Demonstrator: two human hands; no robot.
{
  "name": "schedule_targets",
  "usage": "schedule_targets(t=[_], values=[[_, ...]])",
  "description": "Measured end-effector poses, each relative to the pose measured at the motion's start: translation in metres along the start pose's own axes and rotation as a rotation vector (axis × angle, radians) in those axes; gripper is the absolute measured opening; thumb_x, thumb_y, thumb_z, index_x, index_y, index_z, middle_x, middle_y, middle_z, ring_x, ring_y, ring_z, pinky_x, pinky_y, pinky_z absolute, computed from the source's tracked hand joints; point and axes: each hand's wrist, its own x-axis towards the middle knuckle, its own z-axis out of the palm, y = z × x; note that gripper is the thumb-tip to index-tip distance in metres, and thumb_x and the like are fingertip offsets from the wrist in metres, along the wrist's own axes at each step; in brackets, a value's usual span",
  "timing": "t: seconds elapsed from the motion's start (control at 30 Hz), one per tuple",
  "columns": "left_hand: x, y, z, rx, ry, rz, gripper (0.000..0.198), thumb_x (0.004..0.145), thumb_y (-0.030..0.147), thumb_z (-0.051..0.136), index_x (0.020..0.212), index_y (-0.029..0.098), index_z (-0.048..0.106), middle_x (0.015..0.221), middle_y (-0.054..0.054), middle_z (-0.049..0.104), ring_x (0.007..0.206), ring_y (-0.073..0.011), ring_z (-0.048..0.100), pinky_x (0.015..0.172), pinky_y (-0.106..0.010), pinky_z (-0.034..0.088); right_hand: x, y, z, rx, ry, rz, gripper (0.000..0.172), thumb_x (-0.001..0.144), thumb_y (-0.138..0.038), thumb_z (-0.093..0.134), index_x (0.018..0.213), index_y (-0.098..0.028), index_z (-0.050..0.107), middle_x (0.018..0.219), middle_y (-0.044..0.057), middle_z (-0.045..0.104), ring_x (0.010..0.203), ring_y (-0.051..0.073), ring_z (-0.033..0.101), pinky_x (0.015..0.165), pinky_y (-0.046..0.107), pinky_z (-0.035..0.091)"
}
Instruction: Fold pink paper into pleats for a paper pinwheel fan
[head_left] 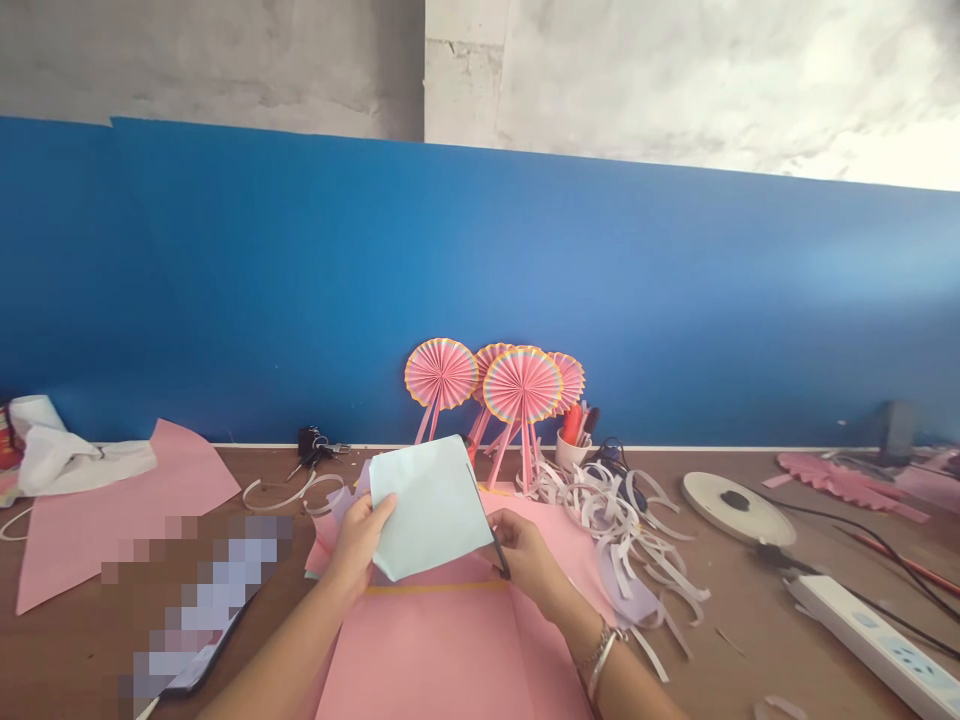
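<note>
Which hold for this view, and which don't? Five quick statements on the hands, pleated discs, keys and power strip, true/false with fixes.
1. The left hand holds pale blue paper. True.
2. The right hand is empty. False: the right hand holds a dark-handled tool at the paper's edge.
3. Pink pleated discs stand before a blue partition. True.
4. The white power strip lies at picture left. False: the power strip is at picture right.
5. Keys lie left of the discs in the picture. True.

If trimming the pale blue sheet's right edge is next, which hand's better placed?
Right, probably: the right hand holds a dark tool, seemingly scissors, along that edge. The left hand is busy gripping the pale blue sheet on its opposite side.
</note>
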Motion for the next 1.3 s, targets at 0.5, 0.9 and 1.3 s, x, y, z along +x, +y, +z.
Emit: schedule_targets(t=[0.5, 0.9, 1.3], values=[[-0.0006, -0.0059, 0.0030, 0.045, -0.071, 0.004, 0.032, 0.062, 0.039, 0.074, 0.079, 0.014, 0.064, 0.072, -0.006, 0.071, 0.066, -0.0215, 0.066, 0.054, -0.027, 0.047, 0.0053, 0.0073, -0.0012, 0.016, 0.056, 0.014, 0.016, 0.060, -0.020, 0.051, 0.076, -0.018, 0.054, 0.050, -0.008, 0.045, 0.044, 0.008, 0.040, 0.044, 0.020, 0.027], [-0.0013, -0.0060, 0.0030, 0.047, -0.090, -0.011, 0.039, 0.058, 0.043, 0.075, 0.082, 0.014, 0.064, 0.076, -0.007, 0.071, 0.070, -0.0228, 0.066, 0.055, -0.028, 0.047, 0.0048, 0.0070, -0.0012, 0.023, 0.048, -0.011, 0.015, 0.061, -0.022, 0.052, 0.075, -0.019, 0.053, 0.050, -0.009, 0.043, 0.044, 0.007, 0.036, 0.045, 0.021, 0.024], [-0.0002, -0.0073, 0.0022, 0.045, -0.125, -0.021, 0.044, 0.056, 0.047, 0.076, 0.083, 0.014, 0.063, 0.077, -0.008, 0.071, 0.073, -0.0248, 0.067, 0.058, -0.030, 0.048, 0.0052, 0.0074, -0.0015, 0.068, 0.042, -0.010, 0.014, 0.062, -0.023, 0.055, 0.075, -0.019, 0.052, 0.051, -0.008, 0.045, 0.044, 0.006, 0.036, 0.045, 0.020, 0.025]])
